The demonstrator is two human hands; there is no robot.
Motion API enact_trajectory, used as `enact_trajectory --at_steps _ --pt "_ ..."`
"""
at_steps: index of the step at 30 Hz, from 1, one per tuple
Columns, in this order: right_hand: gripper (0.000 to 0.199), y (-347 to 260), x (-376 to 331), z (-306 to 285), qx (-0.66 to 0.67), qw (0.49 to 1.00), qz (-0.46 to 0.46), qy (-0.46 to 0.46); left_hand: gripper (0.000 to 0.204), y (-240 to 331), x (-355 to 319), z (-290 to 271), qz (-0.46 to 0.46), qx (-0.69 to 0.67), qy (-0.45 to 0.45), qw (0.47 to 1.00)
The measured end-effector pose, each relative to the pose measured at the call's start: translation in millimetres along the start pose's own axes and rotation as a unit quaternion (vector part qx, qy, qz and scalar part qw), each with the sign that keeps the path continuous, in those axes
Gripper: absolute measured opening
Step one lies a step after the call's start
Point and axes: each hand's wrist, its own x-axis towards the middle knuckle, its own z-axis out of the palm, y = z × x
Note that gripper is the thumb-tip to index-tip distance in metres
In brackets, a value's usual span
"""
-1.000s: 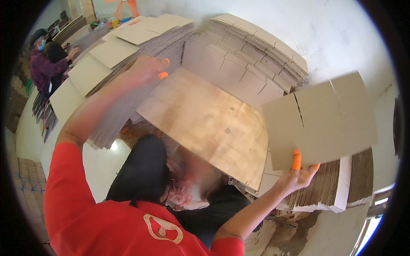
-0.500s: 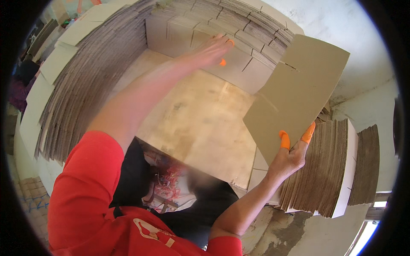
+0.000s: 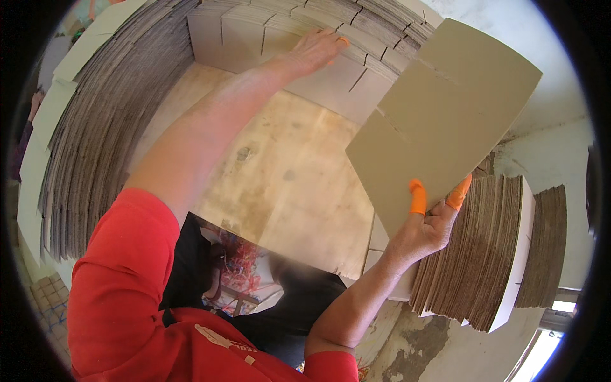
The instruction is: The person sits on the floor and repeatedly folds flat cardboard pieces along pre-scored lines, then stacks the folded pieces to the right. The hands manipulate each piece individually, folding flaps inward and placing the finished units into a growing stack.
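My right hand grips a large grey-brown cardboard sheet by its lower corner. Its thumb, in an orange finger cover, lies on the front face, and another covered fingertip is at the edge. Slits run partway across this tilted sheet. My left hand reaches to the far row of slotted cardboard sheets. There its fingers close over the top edge of the front sheet, thumb on the near side; orange covers show here too. How many sheets either hand holds is unclear.
A wooden board lies between the stacks. Tall cardboard stacks line the left side, and more stand on edge at the right. A pale wall rises behind the right stacks. Part of another person shows at the far left.
The sheet in my right hand has swung up and turned to show more of its face. My left hand has moved up slightly, its thumb closing toward the fingers on the far row's edge.
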Motion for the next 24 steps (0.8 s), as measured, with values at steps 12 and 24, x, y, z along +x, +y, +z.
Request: enact_trajectory --at_steps 12,24 --pt "0.073 -7 -1 6 -0.028 0.999 -0.045 0.003 0.023 -8 4 0 0.042 0.026 0.032 0.998" --pt "0.073 -1 0 -3 -0.079 0.993 -0.083 0.014 0.011 8 -12 -22 0.024 -0.019 -0.102 0.994"
